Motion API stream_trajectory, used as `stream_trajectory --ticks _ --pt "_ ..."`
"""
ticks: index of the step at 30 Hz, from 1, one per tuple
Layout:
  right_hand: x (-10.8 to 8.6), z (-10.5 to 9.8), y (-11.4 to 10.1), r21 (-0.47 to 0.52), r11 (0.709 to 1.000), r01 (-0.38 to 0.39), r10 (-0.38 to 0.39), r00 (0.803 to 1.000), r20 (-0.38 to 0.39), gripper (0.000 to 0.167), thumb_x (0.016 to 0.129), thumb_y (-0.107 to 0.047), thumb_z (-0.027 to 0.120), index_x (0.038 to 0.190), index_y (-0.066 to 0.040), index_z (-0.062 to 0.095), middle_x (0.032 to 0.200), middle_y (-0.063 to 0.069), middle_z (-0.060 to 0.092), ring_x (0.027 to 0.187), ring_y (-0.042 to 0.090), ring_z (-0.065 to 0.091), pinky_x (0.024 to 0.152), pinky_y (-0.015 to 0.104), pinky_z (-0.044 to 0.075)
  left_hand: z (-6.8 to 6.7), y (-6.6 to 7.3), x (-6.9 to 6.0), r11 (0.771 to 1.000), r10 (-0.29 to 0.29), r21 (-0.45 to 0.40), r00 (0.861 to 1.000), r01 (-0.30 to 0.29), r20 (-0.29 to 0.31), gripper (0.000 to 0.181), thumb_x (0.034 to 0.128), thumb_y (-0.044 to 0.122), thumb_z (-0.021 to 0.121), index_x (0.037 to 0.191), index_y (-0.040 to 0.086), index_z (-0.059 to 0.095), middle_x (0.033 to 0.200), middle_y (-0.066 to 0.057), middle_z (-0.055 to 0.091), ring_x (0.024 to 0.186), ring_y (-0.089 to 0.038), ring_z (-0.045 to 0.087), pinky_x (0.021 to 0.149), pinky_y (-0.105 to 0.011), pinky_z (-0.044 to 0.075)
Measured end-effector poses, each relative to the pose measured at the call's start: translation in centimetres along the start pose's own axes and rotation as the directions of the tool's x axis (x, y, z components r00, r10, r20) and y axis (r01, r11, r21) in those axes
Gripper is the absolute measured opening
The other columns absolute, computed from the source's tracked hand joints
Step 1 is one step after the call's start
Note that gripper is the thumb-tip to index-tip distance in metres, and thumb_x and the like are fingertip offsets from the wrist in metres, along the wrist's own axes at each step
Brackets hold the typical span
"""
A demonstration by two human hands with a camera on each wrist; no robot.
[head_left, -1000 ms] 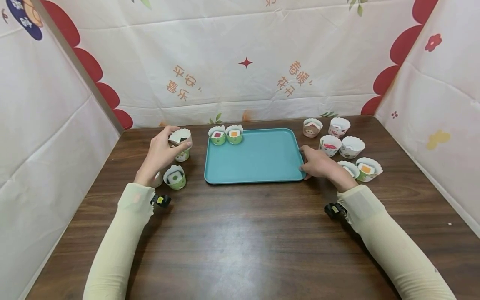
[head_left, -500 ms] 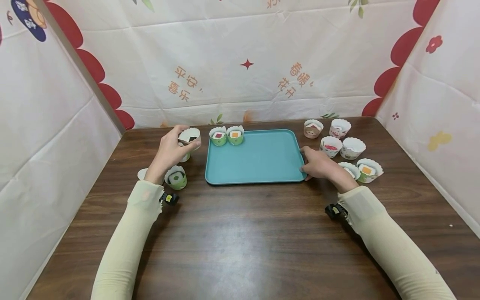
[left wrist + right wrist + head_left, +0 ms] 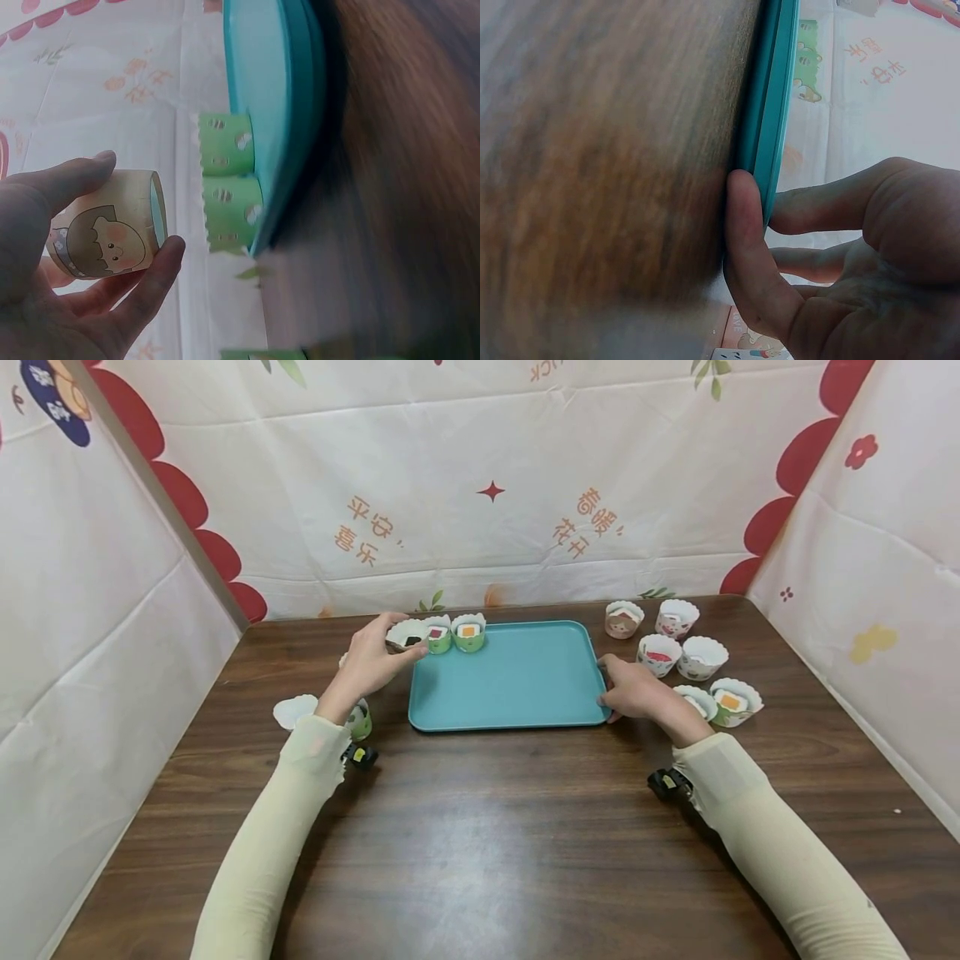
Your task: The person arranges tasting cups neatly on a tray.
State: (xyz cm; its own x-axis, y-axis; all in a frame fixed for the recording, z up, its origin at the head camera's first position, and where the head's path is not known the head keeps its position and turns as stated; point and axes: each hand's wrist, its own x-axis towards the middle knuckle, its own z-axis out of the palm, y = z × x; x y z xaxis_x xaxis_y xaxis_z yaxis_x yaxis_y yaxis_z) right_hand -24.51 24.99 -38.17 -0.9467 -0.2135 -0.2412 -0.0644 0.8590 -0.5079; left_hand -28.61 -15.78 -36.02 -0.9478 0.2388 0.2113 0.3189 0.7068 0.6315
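My left hand (image 3: 369,662) grips a paper cup (image 3: 406,634) with a dark item inside, at the tray's back left corner. The left wrist view shows this cup (image 3: 109,236) with a printed face, between thumb and fingers, apart from the green cups. Two green cups (image 3: 468,634) with white pieces, one red-centred and one orange-centred, stand side by side in the back left of the blue-green tray (image 3: 510,681). My right hand (image 3: 633,687) holds the tray's right edge; in the right wrist view its fingers (image 3: 751,240) pinch the rim (image 3: 774,112).
Several filled paper cups (image 3: 701,657) stand right of the tray, some beside my right wrist. Left of the tray, a green cup (image 3: 358,720) and a white cup (image 3: 294,711) sit by my left wrist, with another cup partly hidden behind the hand. A patterned cloth (image 3: 480,527) hangs behind the table.
My left hand has moved right with its cup, from the left cups up to the tray's back left corner. My right hand stays at the tray's edge.
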Motion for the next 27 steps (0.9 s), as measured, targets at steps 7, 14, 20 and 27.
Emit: stream_trajectory --ticks 7,14,20,27 --pt "0.0 0.0 0.0 0.006 1.0 0.001 -0.001 1.0 -0.001 0.067 0.096 -0.002 0.061 0.154 0.012 0.029 0.096 0.022 0.054 0.07 0.022 0.067 0.06 0.03 0.064 1.5 1.7 1.2 1.0 0.029 -0.002 0.999 -0.029 0.032 0.07 0.0941 0.042 0.074 0.15 0.009 0.048 0.155 -0.014 0.051 0.145 -0.034 0.046 0.117 -0.056 0.044" --pt "-0.1 -0.1 -0.2 0.013 1.0 -0.001 0.001 1.0 0.006 0.067 0.097 -0.002 0.061 0.154 0.011 0.028 0.098 0.023 0.053 0.072 0.022 0.067 0.061 0.03 0.064 2.9 3.4 2.5 0.997 0.073 -0.024 0.995 -0.072 0.061 0.068 0.0949 0.044 0.073 0.15 0.012 0.05 0.153 -0.01 0.053 0.13 -0.031 0.059 0.106 -0.052 0.053" --pt "-0.1 -0.1 -0.1 0.008 1.0 -0.004 0.004 1.0 0.004 0.067 0.097 -0.003 0.061 0.154 0.011 0.029 0.099 0.023 0.053 0.072 0.023 0.067 0.061 0.031 0.064 3.9 5.0 4.1 0.992 0.12 -0.042 0.989 -0.116 0.087 0.065 0.0972 0.042 0.07 0.151 0.014 0.048 0.153 -0.009 0.052 0.106 -0.025 0.069 0.1 -0.048 0.056" --pt "0.0 0.0 0.0 0.009 1.0 -0.002 0.002 1.0 0.003 0.068 0.096 -0.002 0.061 0.154 0.012 0.028 0.099 0.024 0.054 0.072 0.023 0.067 0.061 0.031 0.064 5.1 6.4 5.9 0.992 0.122 -0.03 0.986 -0.12 0.112 0.065 0.0972 0.041 0.069 0.151 0.012 0.047 0.153 -0.01 0.051 0.11 -0.027 0.065 0.105 -0.049 0.053"
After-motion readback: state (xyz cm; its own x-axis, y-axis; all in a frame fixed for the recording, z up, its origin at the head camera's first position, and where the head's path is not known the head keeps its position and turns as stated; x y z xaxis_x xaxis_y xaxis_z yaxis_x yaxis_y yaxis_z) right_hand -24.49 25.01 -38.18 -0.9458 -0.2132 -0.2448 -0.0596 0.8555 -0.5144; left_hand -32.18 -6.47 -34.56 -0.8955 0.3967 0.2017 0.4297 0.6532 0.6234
